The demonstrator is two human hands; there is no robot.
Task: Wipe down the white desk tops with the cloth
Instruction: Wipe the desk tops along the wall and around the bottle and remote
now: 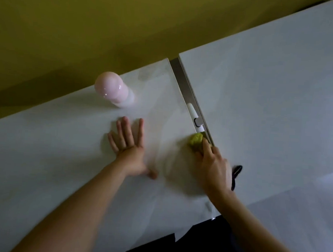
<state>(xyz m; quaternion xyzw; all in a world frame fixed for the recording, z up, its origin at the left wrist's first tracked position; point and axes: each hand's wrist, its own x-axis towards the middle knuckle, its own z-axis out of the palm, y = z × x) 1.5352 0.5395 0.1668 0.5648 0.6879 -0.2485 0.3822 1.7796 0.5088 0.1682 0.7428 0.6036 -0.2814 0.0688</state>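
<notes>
My right hand (214,165) grips the yellow-green cloth (196,140), fingers curled over its near part. The bunched cloth protrudes past my fingertips on the far side. The cloth lies on the left desk top (62,158) at its right edge, against the metal strip (183,84) that separates it from the right desk top (271,93). My left hand (128,148) rests flat on the left desk top, fingers straight and spread, left of the cloth. A pink rounded object (111,88) stands at the far edge.
</notes>
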